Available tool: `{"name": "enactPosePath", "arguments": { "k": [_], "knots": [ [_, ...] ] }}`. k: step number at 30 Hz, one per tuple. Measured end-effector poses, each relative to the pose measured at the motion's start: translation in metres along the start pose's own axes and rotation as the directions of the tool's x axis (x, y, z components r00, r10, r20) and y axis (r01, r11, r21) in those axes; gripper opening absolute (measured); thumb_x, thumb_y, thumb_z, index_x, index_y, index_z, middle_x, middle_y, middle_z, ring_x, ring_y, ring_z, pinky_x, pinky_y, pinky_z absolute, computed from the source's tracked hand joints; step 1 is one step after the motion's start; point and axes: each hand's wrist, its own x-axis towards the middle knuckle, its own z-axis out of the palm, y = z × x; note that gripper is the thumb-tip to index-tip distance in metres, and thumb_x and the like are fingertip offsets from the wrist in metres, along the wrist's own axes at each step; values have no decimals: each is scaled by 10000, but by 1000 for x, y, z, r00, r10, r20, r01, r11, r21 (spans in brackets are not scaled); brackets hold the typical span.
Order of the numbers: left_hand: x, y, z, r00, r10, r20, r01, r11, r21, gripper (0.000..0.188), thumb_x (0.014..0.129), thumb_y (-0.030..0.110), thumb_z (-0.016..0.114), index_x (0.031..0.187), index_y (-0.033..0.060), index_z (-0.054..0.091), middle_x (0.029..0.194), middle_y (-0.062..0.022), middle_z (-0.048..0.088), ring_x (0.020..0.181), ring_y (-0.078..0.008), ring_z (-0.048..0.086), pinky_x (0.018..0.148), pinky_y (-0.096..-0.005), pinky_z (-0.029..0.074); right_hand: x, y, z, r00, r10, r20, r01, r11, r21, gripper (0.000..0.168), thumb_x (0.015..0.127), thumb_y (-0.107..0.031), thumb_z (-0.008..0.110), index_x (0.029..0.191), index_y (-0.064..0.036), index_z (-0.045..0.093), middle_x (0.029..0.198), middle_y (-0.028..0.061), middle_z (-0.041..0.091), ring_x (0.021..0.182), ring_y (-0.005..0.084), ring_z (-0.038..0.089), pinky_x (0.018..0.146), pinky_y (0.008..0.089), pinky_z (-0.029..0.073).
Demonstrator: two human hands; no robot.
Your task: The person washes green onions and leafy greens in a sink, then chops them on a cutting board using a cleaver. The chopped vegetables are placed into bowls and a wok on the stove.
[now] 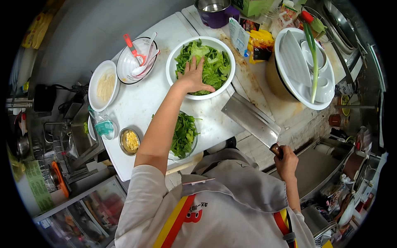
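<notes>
My left hand (193, 77), fingers spread, rests on the chopped leafy greens (217, 63) in a white bowl (169, 73). Out to the right, my right hand (286, 161) is closed around the dark handle of a cleaver (251, 117), its wide blade pointing up-left over the table's edge. Beneath my left forearm a glass bowl of green leaves (183, 138) is partly hidden. A small metal bowl of chopped garlic (131, 141) stands left of the forearm. Further up-left are a white bowl of pale noodles (106, 86) and a black-rimmed bowl (124, 69) holding a red-handled peeler (131, 46) and white spoons.
On the right a white basin (321, 105) with dishes and a green onion (312, 62) sits on a larger pot. Food packets (260, 45) and a purple pot (214, 20) stand at the back. A sink (83, 139) lies left of the white table (149, 105).
</notes>
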Motion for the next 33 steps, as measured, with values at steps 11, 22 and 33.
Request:
{"name": "enactPosePath", "arguments": {
  "k": [11,22,33],
  "knots": [
    [22,-48,2,902,-160,-401,25,946,-323,498,667,153,710,1093,-40,540,903,-185,643,863,-283,632,764,-369,498,7,3,-2,1000,2,-2,-2,1000,-3,255,609,-26,677,838,-54,568,774,95,596,666,308,586,589,387,468],
    [24,-67,3,912,-169,-375,-73,830,-552,492,722,122,672,1155,-37,499,1060,-189,599,964,-305,588,823,-356,464,10,5,0,1000,3,0,-3,1000,16,250,611,-28,670,837,-55,566,762,92,586,663,300,585,586,385,466],
    [26,-35,25,853,-326,-408,103,871,-480,459,652,48,713,1070,-51,550,1022,-207,612,926,-300,610,779,-356,488,7,9,-1,1000,15,-6,-15,1000,5,255,611,-31,670,841,-58,564,774,89,592,672,299,588,599,383,469]
  ]
}}
